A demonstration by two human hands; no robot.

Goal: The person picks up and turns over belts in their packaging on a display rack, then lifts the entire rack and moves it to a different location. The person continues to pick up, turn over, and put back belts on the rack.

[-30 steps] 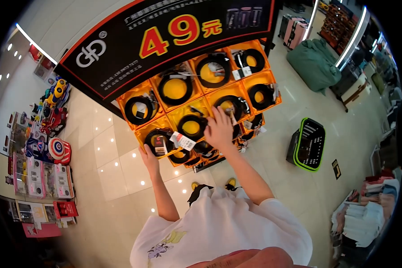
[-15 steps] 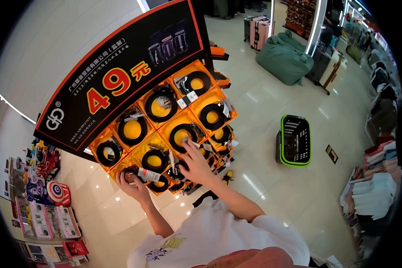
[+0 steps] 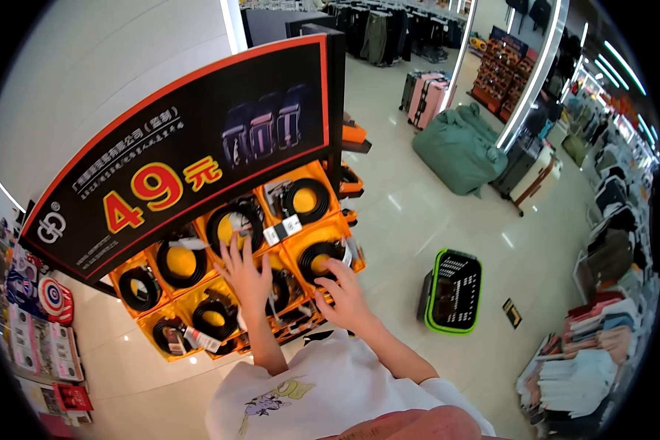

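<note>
Coiled black belts sit in the orange compartments of a slanted display rack (image 3: pixel 170 290). My left hand (image 3: pixel 246 284) reaches over the middle of the rack with its fingers spread. Its fingertips overlap the lower edge of a coiled belt (image 3: pixel 220 220) in the top row. At the right side, my right hand (image 3: pixel 347 299) has its fingers apart, their tips right at another coiled belt (image 3: pixel 305 258). A white tag (image 3: pixel 282 229) hangs between these two belts. One more belt (image 3: pixel 215 317) lies lower left, beside a tag (image 3: pixel 202 339).
A black price sign (image 3: pixel 191 154) rises behind the rack. On the tiled floor to the right stands a green-rimmed shopping basket (image 3: pixel 430 297). Farther back are a big green sack (image 3: pixel 458 150) and suitcases (image 3: pixel 427 99). Folded clothes (image 3: pixel 579 378) line the right; boxed goods (image 3: pixel 33 341) stand left.
My left hand has left the tagged belt at the lower left and moved up and right across the rack. My right hand has shifted right to another belt. The view has tilted up.
</note>
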